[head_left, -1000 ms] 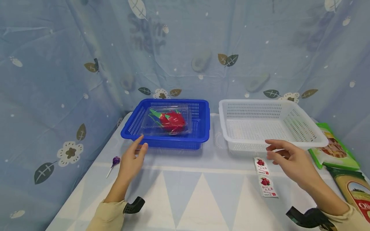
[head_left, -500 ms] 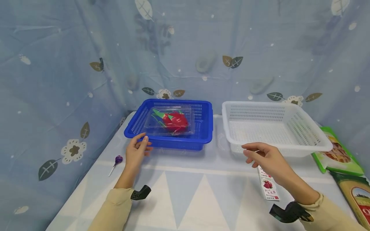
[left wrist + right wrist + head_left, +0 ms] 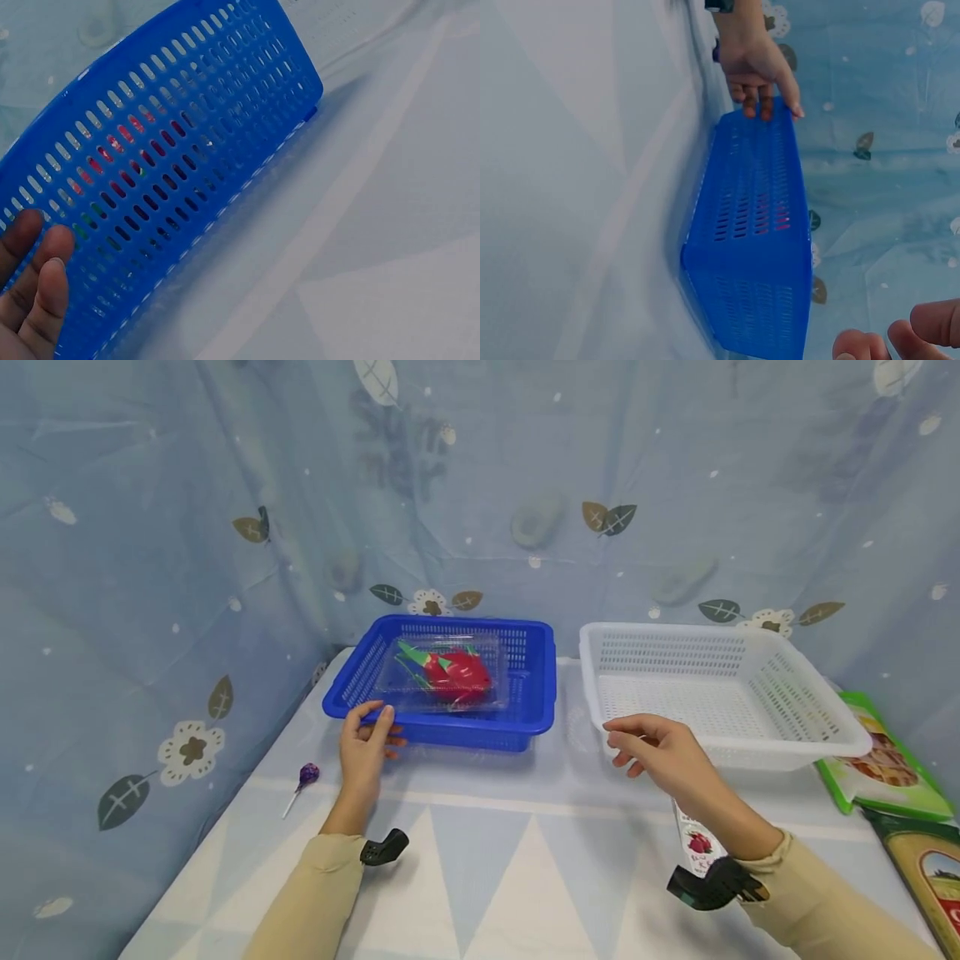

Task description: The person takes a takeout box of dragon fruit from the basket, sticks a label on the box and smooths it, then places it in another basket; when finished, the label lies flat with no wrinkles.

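Note:
A blue plastic basket (image 3: 480, 737) holds a clear plastic clamshell box (image 3: 393, 697) with a red dragon fruit (image 3: 463, 677) inside. My left hand (image 3: 362, 760) is at the basket's front left corner, thumb by the rim and fingers loosely bent in front of the wall. Whether it touches the basket, I cannot tell. Over the table, before the front left corner of a white basket (image 3: 780, 753), hovers my right hand (image 3: 667, 760), its fingers loosely bent around nothing. Under the right forearm lies a strip of dragon fruit stickers (image 3: 697, 843), partly hidden.
A purple-wrapped lollipop (image 3: 308, 774) lies on the table left of my left hand. At the right edge are a green food bag (image 3: 885, 768) and a brown-and-green package (image 3: 918, 860). A patterned blue curtain (image 3: 480, 485) hangs behind the baskets.
My right hand has moved left, away from above the stickers, toward the blue basket. My left hand has shifted slightly right and forward to the basket's front rim.

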A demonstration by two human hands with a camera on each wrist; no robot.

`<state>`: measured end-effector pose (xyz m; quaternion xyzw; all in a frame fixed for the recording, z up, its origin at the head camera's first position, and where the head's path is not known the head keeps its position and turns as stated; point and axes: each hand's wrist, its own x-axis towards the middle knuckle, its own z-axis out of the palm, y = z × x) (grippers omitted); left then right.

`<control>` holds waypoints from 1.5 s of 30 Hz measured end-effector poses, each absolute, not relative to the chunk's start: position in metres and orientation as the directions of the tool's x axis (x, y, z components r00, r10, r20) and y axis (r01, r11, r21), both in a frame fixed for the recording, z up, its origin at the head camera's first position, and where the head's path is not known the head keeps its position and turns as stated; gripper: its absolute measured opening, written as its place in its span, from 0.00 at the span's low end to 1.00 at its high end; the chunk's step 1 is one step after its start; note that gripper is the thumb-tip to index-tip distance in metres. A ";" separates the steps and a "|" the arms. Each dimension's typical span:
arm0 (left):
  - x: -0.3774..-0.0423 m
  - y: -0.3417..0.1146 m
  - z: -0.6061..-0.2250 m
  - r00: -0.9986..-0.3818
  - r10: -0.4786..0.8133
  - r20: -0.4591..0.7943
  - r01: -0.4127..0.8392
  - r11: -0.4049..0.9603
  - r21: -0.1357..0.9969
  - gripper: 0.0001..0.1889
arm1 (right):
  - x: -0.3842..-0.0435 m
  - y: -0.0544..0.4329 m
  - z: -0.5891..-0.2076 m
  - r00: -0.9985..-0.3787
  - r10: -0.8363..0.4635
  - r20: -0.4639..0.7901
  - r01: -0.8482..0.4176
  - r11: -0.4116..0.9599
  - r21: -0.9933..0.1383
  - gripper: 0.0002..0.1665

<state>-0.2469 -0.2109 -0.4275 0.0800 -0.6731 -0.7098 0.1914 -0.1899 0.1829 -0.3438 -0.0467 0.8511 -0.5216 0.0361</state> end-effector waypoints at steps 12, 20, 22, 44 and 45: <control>-0.245 -0.214 -0.432 -0.907 -0.401 0.128 0.176 -0.086 0.981 0.18 | -0.229 0.153 -0.337 -0.981 -0.195 -0.019 -0.067 0.428 -0.901 0.21; -0.250 -0.213 -0.432 -0.903 -0.398 0.160 0.211 -0.088 0.973 0.18 | -0.266 0.129 -0.325 -0.974 -0.225 -0.042 -0.074 0.484 -0.872 0.23; -0.251 -0.213 -0.431 -0.907 -0.391 0.153 0.201 -0.083 0.976 0.19 | -0.279 0.122 -0.323 -0.971 -0.231 -0.055 -0.068 0.493 -0.867 0.24; -0.249 -0.213 -0.436 -0.918 -0.371 0.144 0.183 -0.072 0.981 0.19 | -0.371 0.056 -0.311 -0.919 -0.358 -0.167 -0.038 0.500 -0.865 0.27; -0.249 -0.212 -0.436 -0.920 -0.364 0.147 0.183 -0.068 0.981 0.20 | -0.374 0.055 -0.312 -0.918 -0.358 -0.173 -0.031 0.499 -0.866 0.27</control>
